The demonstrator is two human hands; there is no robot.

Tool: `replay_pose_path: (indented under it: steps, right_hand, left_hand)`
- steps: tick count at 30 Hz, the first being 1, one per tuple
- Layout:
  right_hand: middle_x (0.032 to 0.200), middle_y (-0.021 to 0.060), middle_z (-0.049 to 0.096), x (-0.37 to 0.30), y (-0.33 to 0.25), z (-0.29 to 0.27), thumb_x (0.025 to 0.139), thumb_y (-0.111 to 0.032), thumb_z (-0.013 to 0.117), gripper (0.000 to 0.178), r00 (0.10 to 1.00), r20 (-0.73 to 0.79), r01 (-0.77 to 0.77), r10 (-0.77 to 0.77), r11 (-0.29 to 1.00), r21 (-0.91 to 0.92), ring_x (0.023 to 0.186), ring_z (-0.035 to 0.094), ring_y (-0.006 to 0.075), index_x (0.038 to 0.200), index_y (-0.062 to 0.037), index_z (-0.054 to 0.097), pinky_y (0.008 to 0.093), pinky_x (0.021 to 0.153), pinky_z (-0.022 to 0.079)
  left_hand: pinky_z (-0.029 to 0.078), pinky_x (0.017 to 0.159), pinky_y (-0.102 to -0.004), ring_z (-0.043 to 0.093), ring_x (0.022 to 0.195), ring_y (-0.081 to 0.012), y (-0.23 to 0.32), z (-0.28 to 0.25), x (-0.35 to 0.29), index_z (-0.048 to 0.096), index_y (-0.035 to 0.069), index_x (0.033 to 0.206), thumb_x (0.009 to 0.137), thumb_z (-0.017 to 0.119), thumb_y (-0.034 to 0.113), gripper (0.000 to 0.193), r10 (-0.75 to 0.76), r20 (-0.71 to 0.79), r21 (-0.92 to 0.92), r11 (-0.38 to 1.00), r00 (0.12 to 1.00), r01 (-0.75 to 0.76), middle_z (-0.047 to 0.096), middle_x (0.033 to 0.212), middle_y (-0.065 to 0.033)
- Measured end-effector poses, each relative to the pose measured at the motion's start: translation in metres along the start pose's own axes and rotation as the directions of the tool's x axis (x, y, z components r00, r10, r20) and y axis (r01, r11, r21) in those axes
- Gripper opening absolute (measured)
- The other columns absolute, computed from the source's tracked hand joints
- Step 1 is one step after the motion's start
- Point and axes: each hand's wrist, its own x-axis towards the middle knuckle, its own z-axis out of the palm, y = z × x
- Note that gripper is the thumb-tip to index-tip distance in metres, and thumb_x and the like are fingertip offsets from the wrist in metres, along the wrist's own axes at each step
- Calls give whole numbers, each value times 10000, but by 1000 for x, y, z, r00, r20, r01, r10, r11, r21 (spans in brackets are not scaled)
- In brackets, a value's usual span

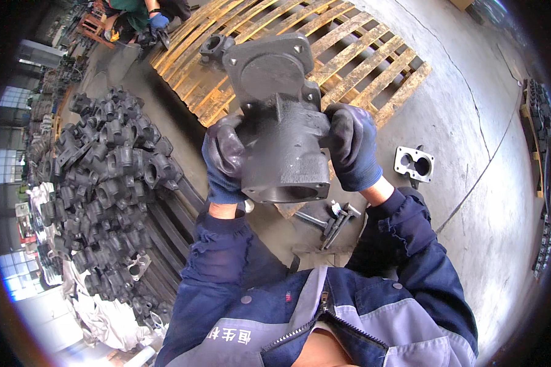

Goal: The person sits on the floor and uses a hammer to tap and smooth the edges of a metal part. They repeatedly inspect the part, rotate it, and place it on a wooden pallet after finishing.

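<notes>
the dark casting (pixel 284 137) is gripped between left hand (pixel 225 154) and right hand (pixel 352 145). its long axis is aimed forward.

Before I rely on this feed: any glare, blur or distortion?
Head view: fisheye distortion, black rim; windows at far left washed out by glare. Also in the head view: the held casting is mostly legible, its middle slightly hazy.
</notes>
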Motion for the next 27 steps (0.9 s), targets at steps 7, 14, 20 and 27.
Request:
replay_pose_path:
  steps: [7, 14, 20, 27]
  right_hand:
    - [827, 173, 614, -2, -1, -9, 861, -284, 512, 273, 998, -6, 64, -64, 998, -3, 810, 572, 385, 899, -31, 606, 428, 734, 429]
    - [840, 246, 640, -7, -9, -13, 803, -469, 646, 536, 889, 387, -344, 243, 914, 216, 839, 637, 417, 1009, 22, 581, 425, 722, 497]
    - [933, 194, 643, -14, -7, -5, 825, -519, 655, 620, 686, 603, -645, 407, 723, 247, 889, 632, 236, 1061, 48, 569, 342, 772, 493]
    - [836, 181, 640, -13, -2, -9, 803, -638, 597, 745, 734, 588, -584, 339, 758, 290, 815, 637, 231, 1021, 74, 583, 337, 747, 492]
  left_hand:
    - [509, 781, -390, 633, 871, -329, 6, 1, 0, 609, 22, 960, 741, 731, 293, 369, 87, -32, 32, 996, 996, -86, 641, 947, -150]
    - [498, 722, -351, 632, 783, -266, -14, -11, 1, 629, 31, 910, 732, 687, 200, 252, -184, 108, -90, 977, 977, 194, 656, 879, -121]
    - [495, 697, -346, 625, 757, -274, -5, -19, 7, 629, 27, 834, 719, 687, 170, 192, -160, 267, 13, 987, 950, 162, 649, 817, -122]
    - [495, 716, -356, 633, 800, -301, -10, -11, 6, 619, 28, 865, 789, 606, 210, 197, -34, 244, 93, 996, 969, 12, 649, 864, -141]
